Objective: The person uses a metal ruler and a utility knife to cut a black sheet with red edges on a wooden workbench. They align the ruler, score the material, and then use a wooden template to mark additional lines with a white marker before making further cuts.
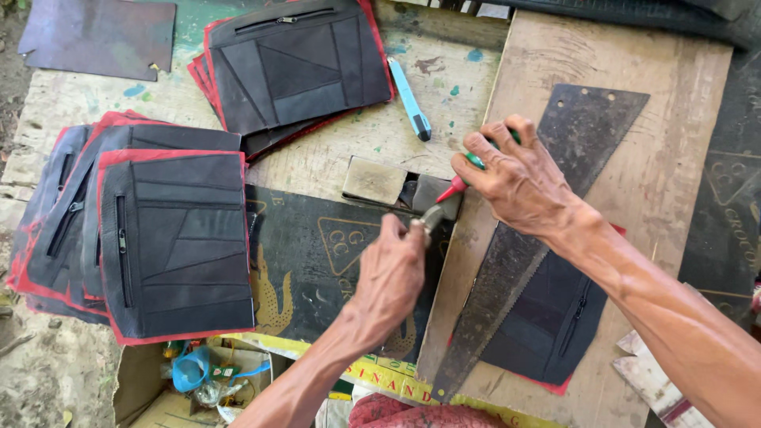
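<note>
My left hand (390, 277) is closed on a small metal-tipped tool (434, 215) at the edge of a wooden board (674, 119). Just right of it, my right hand (515, 178) grips a utility knife with a green and red handle (460, 184), its tip pointing at the left hand's tool. Under my right wrist lies a dark triangular metal plate (587, 119) with a toothed edge. It rests on a black pouch with red lining (551, 325).
A stack of black zip pouches with red edging (170, 238) lies at the left, another stack (297, 63) at the top. A light blue cutter (410, 99) sits between them and the board. A small flat block (374, 181) and black printed sheet (309, 261) lie mid-table. A cardboard box of clutter (198, 372) sits below.
</note>
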